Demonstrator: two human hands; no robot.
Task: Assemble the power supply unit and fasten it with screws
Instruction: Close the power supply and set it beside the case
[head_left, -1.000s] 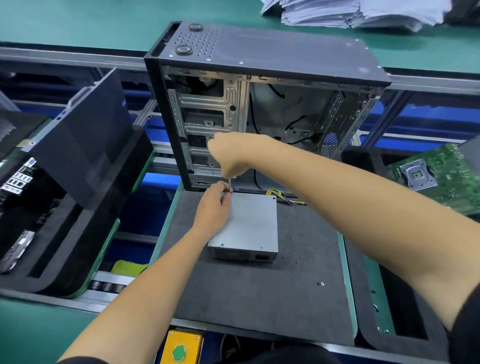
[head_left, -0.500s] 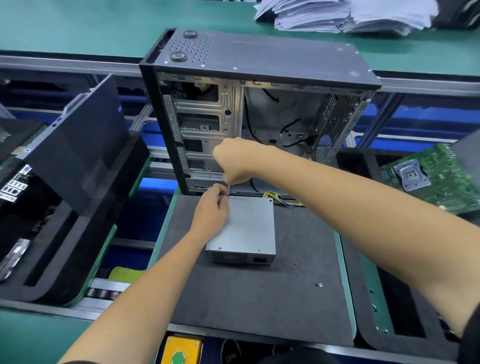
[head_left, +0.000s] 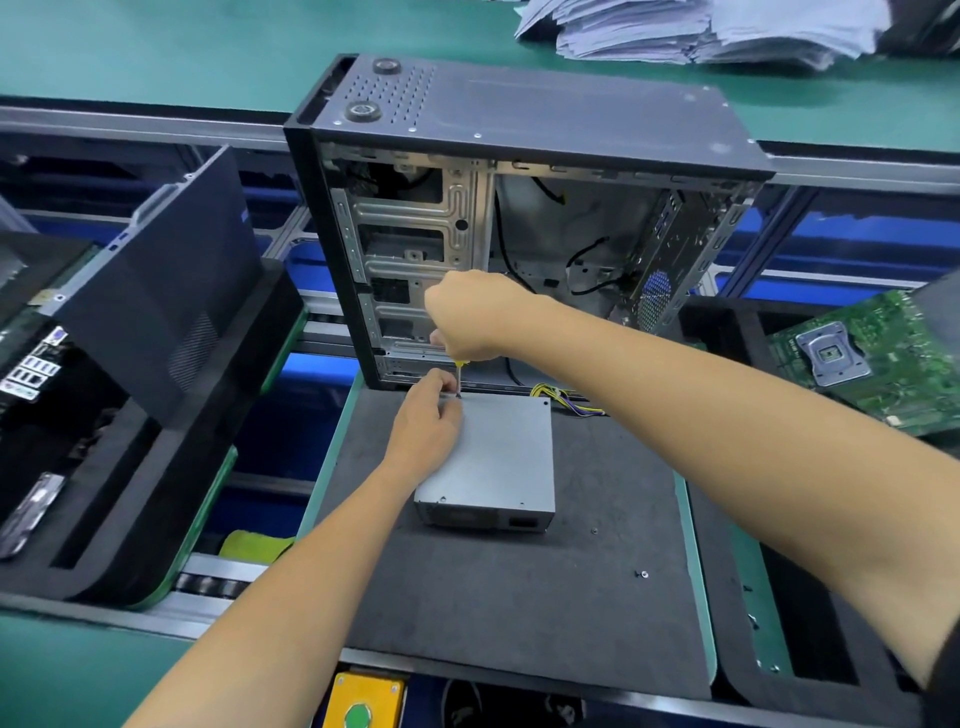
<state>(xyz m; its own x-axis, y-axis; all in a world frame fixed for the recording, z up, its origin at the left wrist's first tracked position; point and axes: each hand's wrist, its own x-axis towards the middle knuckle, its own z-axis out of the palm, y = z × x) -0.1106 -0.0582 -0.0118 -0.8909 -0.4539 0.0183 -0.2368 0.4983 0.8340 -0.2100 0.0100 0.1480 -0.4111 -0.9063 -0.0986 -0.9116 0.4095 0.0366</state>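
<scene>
Right fingers (head_left: 441, 338) curled round upright screwdriver (head_left: 459, 375), left fingers (head_left: 447, 387) seemingly pinching its tip over power supply (head_left: 498, 457).

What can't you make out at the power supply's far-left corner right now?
Head view only:
- Screw under the yellow-handled screwdriver: too small, hidden by the left hand.
- Screwdriver handle: buried in the right hand.
- Grey metal power supply box: its cable ends run behind the right forearm.

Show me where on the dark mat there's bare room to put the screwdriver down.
Free: the near strip of the dark foam mat in front of the power supply; only stray screws toward its right edge. Left of the supply the left forearm passes over it. Crowded: the far edge, where both hands, the cables and the case meet.
</scene>
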